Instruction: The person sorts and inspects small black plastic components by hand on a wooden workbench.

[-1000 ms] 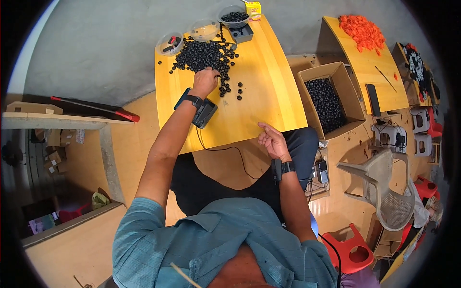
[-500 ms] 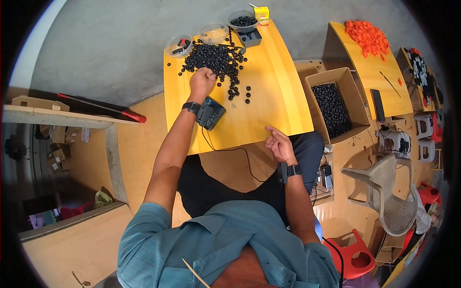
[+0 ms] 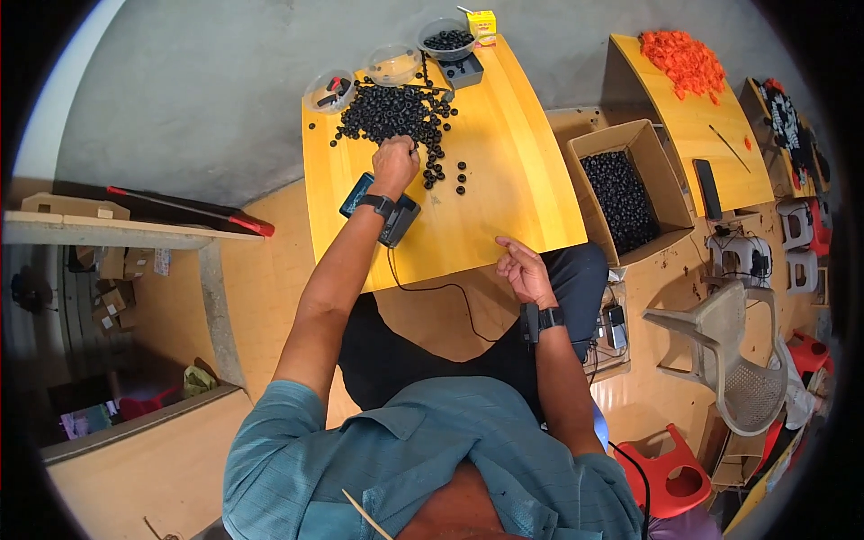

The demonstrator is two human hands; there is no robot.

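Observation:
At the near edge of a heap of small black ring-shaped pieces (image 3: 382, 112), my left hand (image 3: 396, 164) has its fingers curled down among the pieces. Its fingertips are hidden, so what they grip does not show. Beneath my left wrist lies a black box-like device (image 3: 401, 221) with a cable, beside a dark flat thing with a bluish face (image 3: 356, 194). My right hand (image 3: 525, 270) hovers or rests by the table's near right edge, above my thigh. Its fingers are bent in and closed; anything inside them is too small to see.
Along the table's (image 3: 504, 171) far edge stand clear bowls (image 3: 393, 66), a grey tray (image 3: 462, 72) and a yellow box (image 3: 483, 25). To the right are a carton (image 3: 648, 144) of black pieces, another table with an orange heap (image 3: 684, 67), and a plastic chair (image 3: 751, 378).
My left hand has shifted right and a little nearer along the heap's edge. The bluish face beside the device now shows left of my wrist. My right hand stays put.

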